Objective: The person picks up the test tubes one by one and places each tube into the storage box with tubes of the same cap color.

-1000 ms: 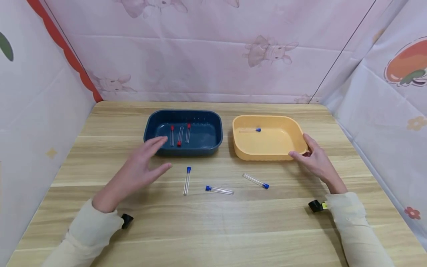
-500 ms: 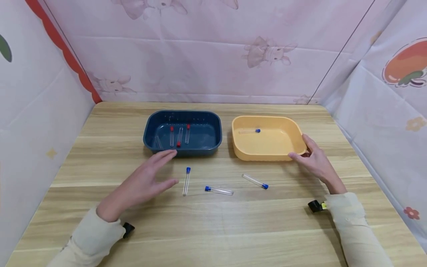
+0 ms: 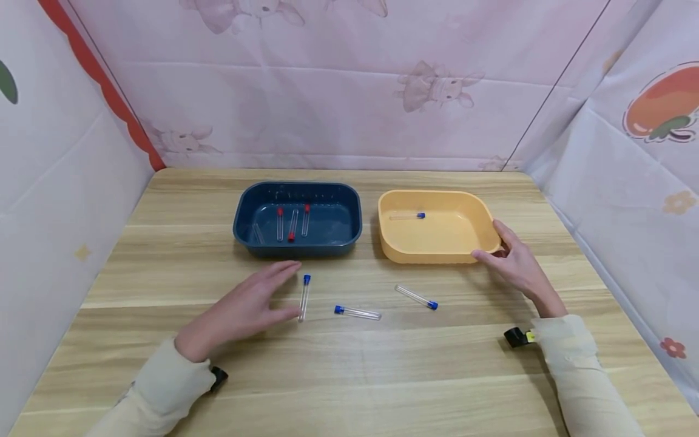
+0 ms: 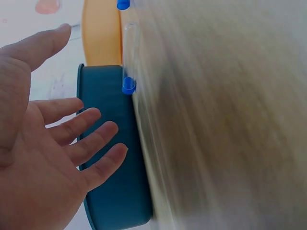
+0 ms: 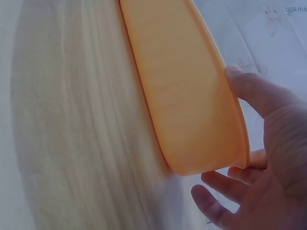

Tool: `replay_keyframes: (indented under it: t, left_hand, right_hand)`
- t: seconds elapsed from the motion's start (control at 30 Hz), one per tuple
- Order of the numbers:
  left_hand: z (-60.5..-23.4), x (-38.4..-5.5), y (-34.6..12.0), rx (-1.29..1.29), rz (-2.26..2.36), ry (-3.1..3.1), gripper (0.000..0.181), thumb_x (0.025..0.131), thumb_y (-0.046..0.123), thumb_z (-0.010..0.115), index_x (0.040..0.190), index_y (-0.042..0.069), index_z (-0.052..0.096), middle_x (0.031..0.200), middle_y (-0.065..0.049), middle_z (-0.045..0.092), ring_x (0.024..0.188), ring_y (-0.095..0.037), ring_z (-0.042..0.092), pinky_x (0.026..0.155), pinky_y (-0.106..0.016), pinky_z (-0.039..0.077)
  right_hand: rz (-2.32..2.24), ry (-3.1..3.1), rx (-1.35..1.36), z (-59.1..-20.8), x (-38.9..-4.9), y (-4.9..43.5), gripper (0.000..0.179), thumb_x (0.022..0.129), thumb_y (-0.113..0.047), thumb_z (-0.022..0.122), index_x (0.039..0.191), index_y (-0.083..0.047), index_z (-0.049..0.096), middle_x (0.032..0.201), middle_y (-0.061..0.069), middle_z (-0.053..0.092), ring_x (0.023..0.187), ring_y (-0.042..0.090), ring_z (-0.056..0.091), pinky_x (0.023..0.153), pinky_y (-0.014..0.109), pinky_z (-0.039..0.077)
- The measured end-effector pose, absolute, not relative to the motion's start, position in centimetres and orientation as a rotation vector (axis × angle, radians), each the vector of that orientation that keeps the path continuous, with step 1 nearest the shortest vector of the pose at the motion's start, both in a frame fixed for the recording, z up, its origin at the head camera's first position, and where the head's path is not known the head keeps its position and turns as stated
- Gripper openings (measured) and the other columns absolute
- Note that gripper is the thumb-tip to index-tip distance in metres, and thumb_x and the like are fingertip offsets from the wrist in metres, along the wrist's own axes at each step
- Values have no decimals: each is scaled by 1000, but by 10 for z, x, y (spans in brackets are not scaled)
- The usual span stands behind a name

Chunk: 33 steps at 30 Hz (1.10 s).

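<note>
My left hand [image 3: 246, 309] reaches over the table beside a clear test tube with a blue cap [image 3: 305, 291]. Its fingers are spread and hold nothing; in the left wrist view the bare palm [image 4: 43, 177] shows. In the head view the thumb tip lies close to the tube's lower end; whether they touch I cannot tell. My right hand [image 3: 516, 264] grips the near right corner of the yellow plastic basin [image 3: 442, 240], thumb on the rim and fingers round the outside. Two more blue-capped tubes, one in the middle [image 3: 360, 313] and one further right [image 3: 415, 297], lie on the table.
A dark blue basin [image 3: 333, 229] stands at the back left, with several tubes inside, some red-capped [image 3: 280, 224]. One blue-capped tube [image 3: 412, 216] lies in the yellow basin. Printed cloth [image 3: 327, 109] walls the table [image 3: 382, 388] at the back and sides.
My left hand has moved from the front of the dark blue basin down and right to the nearest blue-capped tube. The right hand keeps its grip on the yellow basin.
</note>
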<state>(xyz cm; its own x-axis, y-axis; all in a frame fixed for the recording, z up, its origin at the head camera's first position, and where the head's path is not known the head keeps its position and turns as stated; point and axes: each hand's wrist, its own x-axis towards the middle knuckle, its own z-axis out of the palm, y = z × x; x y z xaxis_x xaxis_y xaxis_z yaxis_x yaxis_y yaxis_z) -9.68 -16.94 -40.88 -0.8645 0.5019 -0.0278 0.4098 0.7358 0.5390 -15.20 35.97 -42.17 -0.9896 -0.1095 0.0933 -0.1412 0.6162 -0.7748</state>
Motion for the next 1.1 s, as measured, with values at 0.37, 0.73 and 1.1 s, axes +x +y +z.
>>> replay_keyframes:
  t: [0.37, 0.73, 1.1]
  left_hand:
    - [-415, -106, -160, 730, 696, 2721, 97, 85, 49, 84, 159, 7, 39, 163, -15, 37, 147, -38, 38, 117, -60, 34]
    - [-417, -111, -160, 762, 625, 2689, 105, 80, 56, 85, 159, 5, 39, 163, -16, 36, 148, -38, 34, 119, -61, 29]
    - [-420, -115, -158, 813, 551, 2670, 112, 77, 59, 86, 159, 1, 37, 162, -18, 37, 150, -38, 31, 121, -61, 23]
  right_hand:
    - [1352, -2805, 178, -421, -150, 360, 96, 98, -25, 75, 164, 2, 11, 166, 29, 19, 133, 47, 47, 84, 1, 42]
    - [1373, -2783, 192, -425, -151, 361, 94, 98, -21, 75, 165, -1, 12, 165, 29, 21, 131, 46, 48, 84, 2, 43]
    - [1357, -2798, 168, -422, -148, 359, 94, 98, -25, 74, 165, -2, 11, 163, 31, 27, 127, 44, 51, 81, 2, 43]
